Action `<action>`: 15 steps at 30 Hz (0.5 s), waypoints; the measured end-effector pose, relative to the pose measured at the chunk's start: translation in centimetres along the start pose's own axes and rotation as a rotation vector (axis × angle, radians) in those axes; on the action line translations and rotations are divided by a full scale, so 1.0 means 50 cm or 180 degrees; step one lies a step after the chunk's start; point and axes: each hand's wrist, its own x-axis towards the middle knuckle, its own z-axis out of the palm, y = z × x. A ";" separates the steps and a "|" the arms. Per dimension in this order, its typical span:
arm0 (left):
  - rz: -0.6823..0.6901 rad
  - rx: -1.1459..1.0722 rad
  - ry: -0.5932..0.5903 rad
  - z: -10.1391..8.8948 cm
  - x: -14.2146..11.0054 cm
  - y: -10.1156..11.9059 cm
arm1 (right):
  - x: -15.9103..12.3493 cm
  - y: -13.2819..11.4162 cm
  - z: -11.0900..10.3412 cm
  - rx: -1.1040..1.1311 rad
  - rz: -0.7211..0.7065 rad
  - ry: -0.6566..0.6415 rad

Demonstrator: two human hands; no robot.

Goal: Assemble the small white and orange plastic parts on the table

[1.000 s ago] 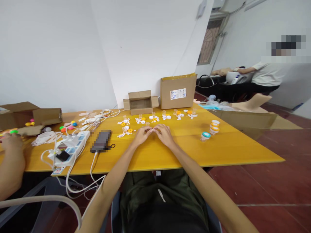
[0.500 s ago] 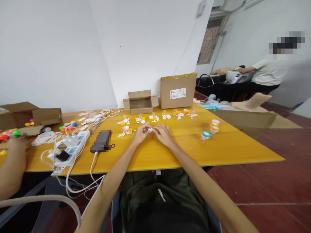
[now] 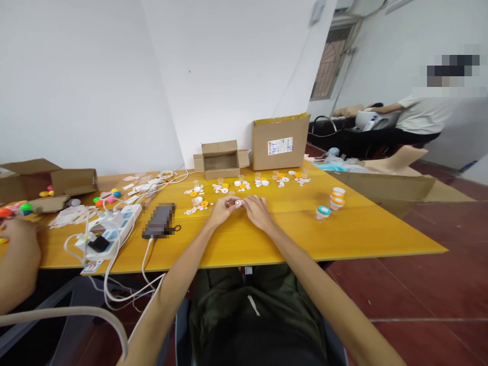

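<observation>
Over the middle of the yellow table (image 3: pixel 282 239), my left hand (image 3: pixel 221 211) and my right hand (image 3: pixel 258 211) meet fingertip to fingertip. Between them is a small white disc with dark holes (image 3: pixel 238 203). Both hands are closed on this disc, left fingers at its left side and right fingers at its right. Something brownish beside my left fingertips is too small to make out. Behind the hands lie small groups of similar white pieces (image 3: pixel 220 188), orange rings (image 3: pixel 193 194) and clear little cups (image 3: pixel 257 176).
Stacked orange-lidded jars (image 3: pixel 337 198) and a teal-lidded jar (image 3: pixel 323 211) stand at right. A phone (image 3: pixel 159 220) and a power strip (image 3: pixel 118 236) with cables lie left. Cardboard boxes (image 3: pixel 280 142) line the back. Another person's hand (image 3: pixel 21 234) is at far left.
The perforated disc has turned slightly and moved a little to the right between my fingers. The other person's hand at far left has lowered.
</observation>
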 end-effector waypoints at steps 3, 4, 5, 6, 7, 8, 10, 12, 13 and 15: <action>0.0000 -0.0081 -0.0008 0.000 0.001 -0.002 | 0.001 0.004 0.005 -0.0012 -0.0057 0.0027; -0.0001 -0.0099 -0.0016 0.000 0.002 -0.002 | 0.001 0.005 0.006 -0.0007 -0.0050 0.0023; -0.0003 -0.0110 -0.0023 0.000 0.002 -0.003 | 0.002 0.005 0.006 0.0000 -0.0031 0.0012; -0.0007 -0.0112 -0.0033 0.000 0.002 -0.003 | 0.002 0.005 0.007 0.0009 -0.0006 -0.0004; -0.0013 -0.0111 -0.0043 0.000 0.002 -0.003 | 0.002 0.005 0.006 0.0020 0.0017 -0.0019; -0.0019 -0.0110 -0.0049 0.000 0.002 -0.003 | 0.003 0.005 0.006 0.0033 0.0032 -0.0033; -0.0027 -0.0113 -0.0057 0.000 0.002 -0.002 | 0.003 0.005 0.005 0.0063 0.0033 -0.0040; -0.0021 -0.0121 -0.0056 0.000 0.002 -0.002 | 0.003 0.004 0.005 0.0078 0.0030 -0.0036; -0.0015 -0.0125 -0.0056 0.000 0.002 -0.002 | 0.003 0.004 0.005 0.0078 0.0039 -0.0038; -0.0006 -0.0127 -0.0064 0.000 0.002 -0.001 | 0.003 0.003 0.005 0.0071 0.0070 -0.0051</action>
